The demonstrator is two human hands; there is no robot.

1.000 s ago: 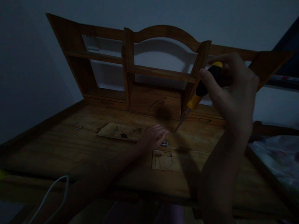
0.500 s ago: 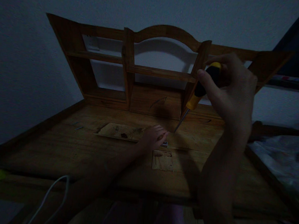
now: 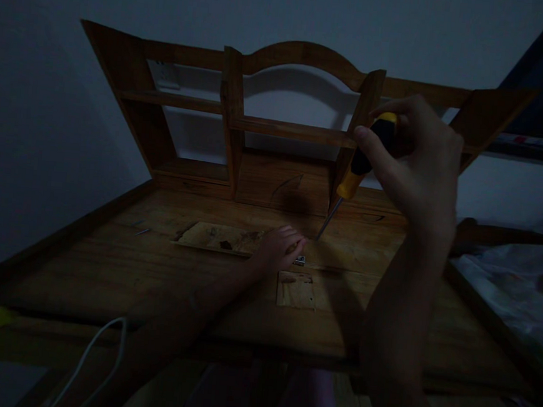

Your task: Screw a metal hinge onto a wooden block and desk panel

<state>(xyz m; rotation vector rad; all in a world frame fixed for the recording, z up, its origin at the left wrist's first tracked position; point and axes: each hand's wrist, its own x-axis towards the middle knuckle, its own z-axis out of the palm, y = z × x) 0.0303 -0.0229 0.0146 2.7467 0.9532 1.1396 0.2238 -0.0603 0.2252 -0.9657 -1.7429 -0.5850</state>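
Note:
My right hand point(image 3: 418, 158) is wrapped round the yellow-and-black handle of a screwdriver point(image 3: 370, 150), whose shaft slants down to the left. Its tip ends just right of my left hand's fingertips; in the dim light I cannot tell what it touches. My left hand point(image 3: 278, 248) lies closed over the right end of a long, thin wooden board point(image 3: 215, 237) with dark, damaged patches. A small metal piece point(image 3: 299, 260) shows beside the left fingers, its other end hidden. Nearer me, a small square piece of wood point(image 3: 295, 291) lies flat on the desk.
The wooden desk point(image 3: 107, 266) carries a shelf hutch point(image 3: 291, 130) along its back, against the wall. Thin metal bits point(image 3: 142, 231) lie at the left. A white cable point(image 3: 101, 334) loops at the front left, and a pale plastic-like sheet point(image 3: 514, 279) sits beyond the right edge.
The right hand and screwdriver have shifted very slightly left, with the tip in nearly the same place. The left hand and board stay put.

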